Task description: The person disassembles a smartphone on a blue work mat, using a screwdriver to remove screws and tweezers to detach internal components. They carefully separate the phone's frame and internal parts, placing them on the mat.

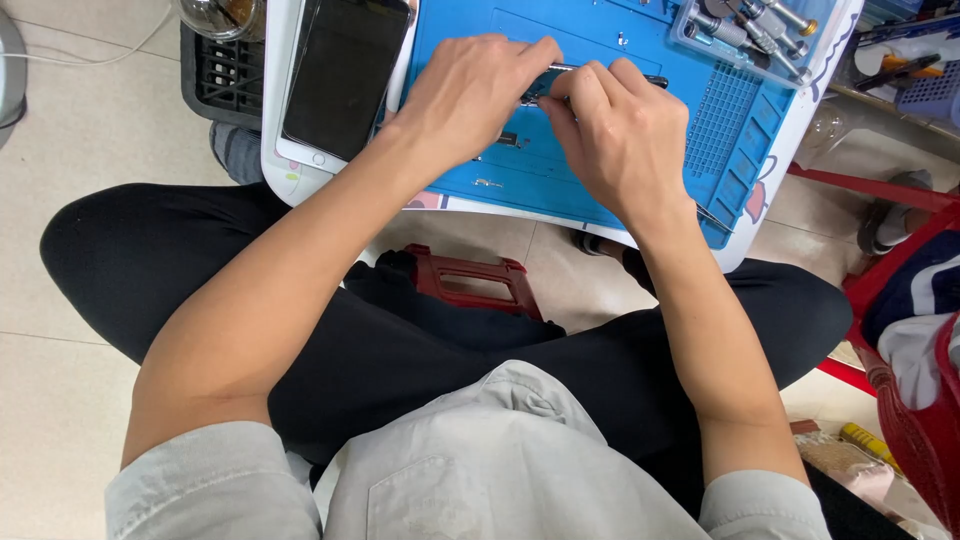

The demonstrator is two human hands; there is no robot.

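Tweezers (560, 68), slim and metallic, sit pinched between both hands over the blue repair mat (470, 30). Left hand (470, 95) curls closed around one end, right hand (625, 135) clamps down with bent fingers (575, 95) on the dark-tipped shaft. It looks like fine picking work on a small metal part (508, 139) lying just under the left hand; steady tips seem called for. A dark-screened smartphone (342, 75) rests left of the mat on the white desk (275, 160), a clear tray of screwdriver bits (750, 30) far right.
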